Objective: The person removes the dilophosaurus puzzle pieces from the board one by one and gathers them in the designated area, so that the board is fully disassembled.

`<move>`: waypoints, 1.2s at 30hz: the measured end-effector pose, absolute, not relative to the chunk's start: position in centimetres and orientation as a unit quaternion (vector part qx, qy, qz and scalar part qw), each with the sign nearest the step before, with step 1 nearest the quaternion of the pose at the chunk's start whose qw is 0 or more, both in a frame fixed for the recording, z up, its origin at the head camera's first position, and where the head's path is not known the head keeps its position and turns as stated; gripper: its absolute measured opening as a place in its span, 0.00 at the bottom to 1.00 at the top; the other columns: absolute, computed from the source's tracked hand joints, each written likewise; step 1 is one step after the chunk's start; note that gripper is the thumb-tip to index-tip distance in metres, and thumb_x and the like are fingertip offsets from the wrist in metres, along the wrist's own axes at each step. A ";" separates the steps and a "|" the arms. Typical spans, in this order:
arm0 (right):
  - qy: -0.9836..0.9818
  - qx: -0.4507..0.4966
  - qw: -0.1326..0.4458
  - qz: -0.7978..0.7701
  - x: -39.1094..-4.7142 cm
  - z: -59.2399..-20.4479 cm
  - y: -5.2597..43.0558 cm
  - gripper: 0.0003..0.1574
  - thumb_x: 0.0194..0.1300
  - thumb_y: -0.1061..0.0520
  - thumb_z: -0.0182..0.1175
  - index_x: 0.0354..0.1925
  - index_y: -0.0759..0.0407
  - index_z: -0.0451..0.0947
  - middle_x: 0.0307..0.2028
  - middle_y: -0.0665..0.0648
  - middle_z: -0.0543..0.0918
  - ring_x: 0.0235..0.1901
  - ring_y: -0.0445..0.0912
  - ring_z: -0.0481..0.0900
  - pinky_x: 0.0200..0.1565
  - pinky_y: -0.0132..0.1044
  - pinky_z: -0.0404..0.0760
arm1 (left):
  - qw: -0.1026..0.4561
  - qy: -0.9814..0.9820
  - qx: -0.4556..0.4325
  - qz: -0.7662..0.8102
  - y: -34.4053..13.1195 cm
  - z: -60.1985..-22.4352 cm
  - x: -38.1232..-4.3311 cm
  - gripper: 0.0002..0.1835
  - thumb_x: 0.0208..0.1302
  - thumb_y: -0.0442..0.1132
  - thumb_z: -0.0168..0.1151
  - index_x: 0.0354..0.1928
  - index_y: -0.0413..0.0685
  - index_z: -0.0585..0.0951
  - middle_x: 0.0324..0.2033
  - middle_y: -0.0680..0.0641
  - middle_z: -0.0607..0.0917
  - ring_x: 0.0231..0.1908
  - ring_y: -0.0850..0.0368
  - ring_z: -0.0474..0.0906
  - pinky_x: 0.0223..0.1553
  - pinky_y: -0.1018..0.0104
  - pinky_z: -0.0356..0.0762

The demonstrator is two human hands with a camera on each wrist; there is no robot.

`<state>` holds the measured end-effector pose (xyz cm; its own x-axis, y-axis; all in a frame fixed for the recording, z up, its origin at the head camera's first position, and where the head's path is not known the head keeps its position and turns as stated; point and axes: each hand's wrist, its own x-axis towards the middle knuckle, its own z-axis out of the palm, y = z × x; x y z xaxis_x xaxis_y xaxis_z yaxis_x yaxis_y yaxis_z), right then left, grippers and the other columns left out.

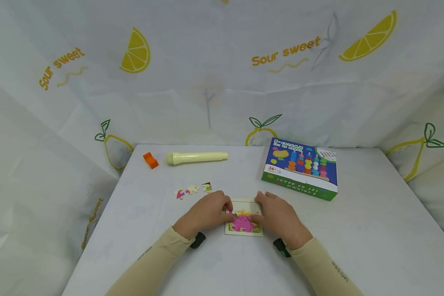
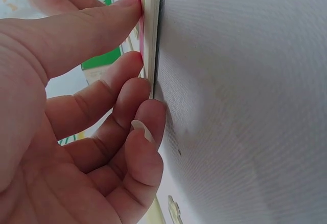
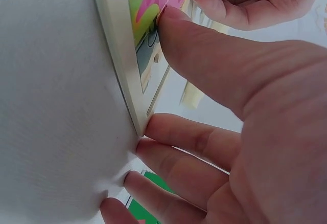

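A small jigsaw puzzle in a pale frame (image 1: 244,234) lies on the table, its picture a pink dinosaur on green. At its left side my left hand (image 1: 211,209) pinches a pink puzzle piece (image 1: 230,212) low over the board between thumb and index finger; the other fingers curl at the frame's edge. My right hand (image 1: 281,215) rests along the right side. In the right wrist view, its thumb (image 3: 176,35) presses on the picture near a dark, unfilled-looking part, while its fairly straight fingers (image 3: 189,137) touch the frame's corner and the table.
Several loose puzzle pieces (image 1: 192,189) lie left of the board. Farther back are an orange clip-like object (image 1: 150,160) and a pale yellow microphone-shaped toy (image 1: 197,158). A blue and green bead-set box (image 1: 301,168) sits at the back right, before a lemon-print cloth (image 1: 185,115).
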<state>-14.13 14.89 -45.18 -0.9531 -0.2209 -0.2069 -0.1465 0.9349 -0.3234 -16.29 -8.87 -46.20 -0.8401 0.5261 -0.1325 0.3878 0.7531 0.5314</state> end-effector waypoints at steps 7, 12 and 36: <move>0.976 -0.094 0.121 -0.155 -14.1 -45.1 14.9 0.41 0.65 0.38 0.77 0.66 0.59 0.80 0.64 0.66 0.86 0.70 0.65 0.79 0.67 0.63 0.81 | 0.141 0.926 0.234 0.260 -8.8 -46.1 -16.2 0.10 0.67 0.49 0.77 0.39 0.55 0.86 0.37 0.55 0.81 0.36 0.62 0.74 0.42 0.67 0.76; 0.977 -0.094 0.120 -0.151 -14.1 -45.2 14.9 0.39 0.63 0.38 0.78 0.63 0.59 0.81 0.61 0.65 0.87 0.67 0.64 0.82 0.64 0.62 0.83 | 0.141 0.924 0.234 0.266 -8.8 -46.0 -16.0 0.10 0.67 0.48 0.77 0.38 0.55 0.85 0.36 0.54 0.81 0.36 0.62 0.74 0.42 0.67 0.75; 0.978 -0.095 0.114 -0.148 -14.1 -45.1 14.8 0.38 0.64 0.38 0.78 0.62 0.58 0.81 0.60 0.65 0.88 0.64 0.63 0.84 0.62 0.62 0.84 | 0.174 0.879 0.227 0.381 -9.7 -46.7 -17.2 0.02 0.72 0.43 0.73 0.38 0.59 0.91 0.32 0.63 0.89 0.36 0.66 0.82 0.42 0.68 0.79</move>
<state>-14.11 14.80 -45.14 -0.9559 -0.2193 -0.1954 -0.1516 0.9382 -0.3112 -17.22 -9.68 -46.68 -0.8357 0.5329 -0.1331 0.2669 0.6059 0.7494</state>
